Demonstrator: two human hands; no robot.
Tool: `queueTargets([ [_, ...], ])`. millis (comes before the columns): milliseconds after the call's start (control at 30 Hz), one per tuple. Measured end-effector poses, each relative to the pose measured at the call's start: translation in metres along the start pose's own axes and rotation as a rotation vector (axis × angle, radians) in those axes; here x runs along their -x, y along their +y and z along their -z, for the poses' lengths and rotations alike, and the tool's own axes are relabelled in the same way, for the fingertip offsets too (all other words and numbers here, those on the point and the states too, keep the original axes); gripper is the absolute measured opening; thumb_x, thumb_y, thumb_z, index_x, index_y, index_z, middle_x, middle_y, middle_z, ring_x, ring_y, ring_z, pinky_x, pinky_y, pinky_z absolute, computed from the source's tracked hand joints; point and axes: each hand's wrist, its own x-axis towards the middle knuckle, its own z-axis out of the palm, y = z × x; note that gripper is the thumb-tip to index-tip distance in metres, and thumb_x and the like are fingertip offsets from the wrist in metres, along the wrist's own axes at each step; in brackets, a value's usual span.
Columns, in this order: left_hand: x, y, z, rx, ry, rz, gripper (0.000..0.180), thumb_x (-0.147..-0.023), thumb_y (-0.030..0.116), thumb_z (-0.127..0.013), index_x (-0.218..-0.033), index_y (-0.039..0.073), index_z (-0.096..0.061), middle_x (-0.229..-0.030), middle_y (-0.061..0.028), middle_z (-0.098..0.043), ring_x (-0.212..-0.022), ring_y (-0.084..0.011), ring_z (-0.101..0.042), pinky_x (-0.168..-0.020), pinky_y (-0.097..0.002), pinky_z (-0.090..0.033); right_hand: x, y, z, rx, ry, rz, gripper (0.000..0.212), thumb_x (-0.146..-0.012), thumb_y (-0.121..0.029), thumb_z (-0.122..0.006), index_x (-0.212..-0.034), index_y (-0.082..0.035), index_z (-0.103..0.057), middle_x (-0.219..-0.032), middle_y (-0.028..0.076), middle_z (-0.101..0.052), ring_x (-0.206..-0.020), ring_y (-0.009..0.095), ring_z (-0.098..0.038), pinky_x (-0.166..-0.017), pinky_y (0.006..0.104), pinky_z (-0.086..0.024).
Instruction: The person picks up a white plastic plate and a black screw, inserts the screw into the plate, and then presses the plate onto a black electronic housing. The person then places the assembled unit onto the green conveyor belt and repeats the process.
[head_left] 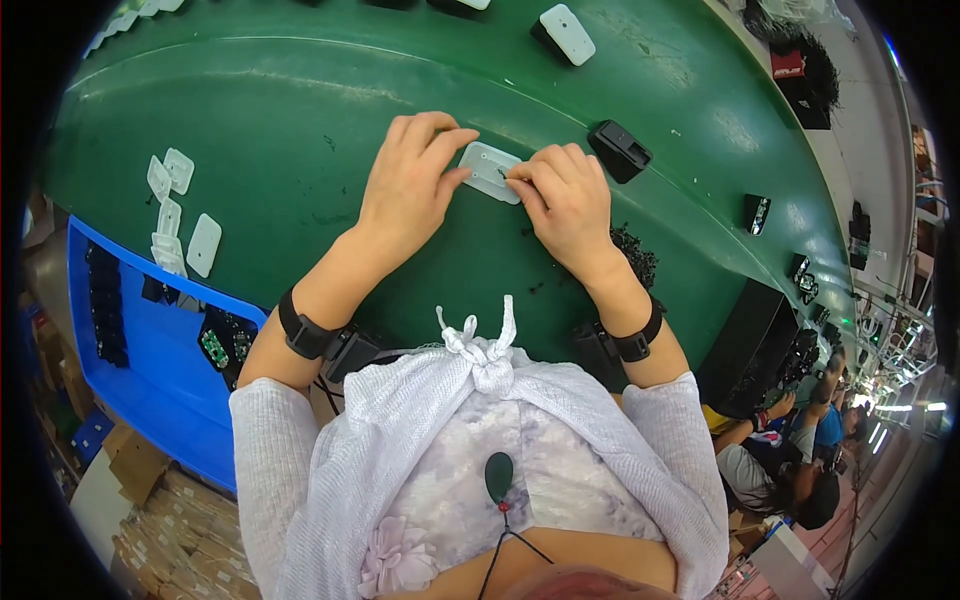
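A white plastic cover, shallow with its hollow side up, lies on the green tabletop in front of me. My left hand grips its left end between thumb and fingers. Over the cover's right part, my right hand pinches a small dark piece, too small to name for sure. A pile of small black parts lies beside my right wrist, with a few loose ones nearer the middle. Beyond my right hand stands a black plastic housing.
More white covers lie at the left, above a blue bin holding black parts and green circuit boards. A white-topped black unit sits at the far side. A black box stands at the right; other people are beyond.
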Motion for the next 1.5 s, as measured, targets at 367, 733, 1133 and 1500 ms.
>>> queueTargets([
  [367,0.005,-0.002,-0.002,-0.025,-0.106,0.002,0.040,-0.064,0.001,-0.074,-0.102,0.006,-0.061,-0.105,-0.0069,-0.053,-0.096,-0.0275,-0.050,-0.081,-0.0377,-0.045,0.001,-0.005,-0.006,0.125,-0.049,0.053,0.011,-0.074,-0.011,-0.069,-0.079,-0.009,-0.059,-0.074,0.002,-0.051,-0.070,0.021,-0.050,-0.060,0.0327,-0.036],
  [733,0.004,-0.001,-0.003,-0.019,-0.098,-0.010,0.038,-0.064,0.002,-0.074,-0.100,0.006,-0.062,-0.104,-0.0064,-0.053,-0.096,-0.0269,-0.050,-0.079,-0.0374,-0.045,0.005,-0.004,-0.010,0.104,-0.010,0.066,0.013,-0.074,-0.009,-0.069,-0.080,-0.007,-0.058,-0.075,0.003,-0.052,-0.070,0.021,-0.051,-0.059,0.0330,-0.039],
  [1133,0.005,-0.003,-0.002,-0.024,-0.115,0.001,0.036,-0.065,0.003,-0.074,-0.099,0.006,-0.062,-0.105,-0.0068,-0.053,-0.098,-0.0271,-0.050,-0.080,-0.0377,-0.045,-0.010,-0.014,0.004,0.321,-0.216,0.147,0.013,-0.072,-0.008,-0.064,-0.084,-0.009,-0.059,-0.075,0.002,-0.050,-0.072,0.019,-0.051,-0.060,0.0312,-0.038],
  [1500,0.006,-0.004,-0.003,-0.034,-0.127,-0.009,0.036,-0.067,0.004,-0.073,-0.101,0.006,-0.062,-0.106,-0.0070,-0.053,-0.098,-0.0278,-0.050,-0.080,-0.0377,-0.045,-0.009,0.020,0.070,0.567,0.064,-0.175,0.033,-0.079,-0.020,-0.069,-0.109,-0.008,-0.062,-0.100,0.011,-0.063,-0.095,0.029,-0.058,-0.083,0.0377,-0.044],
])
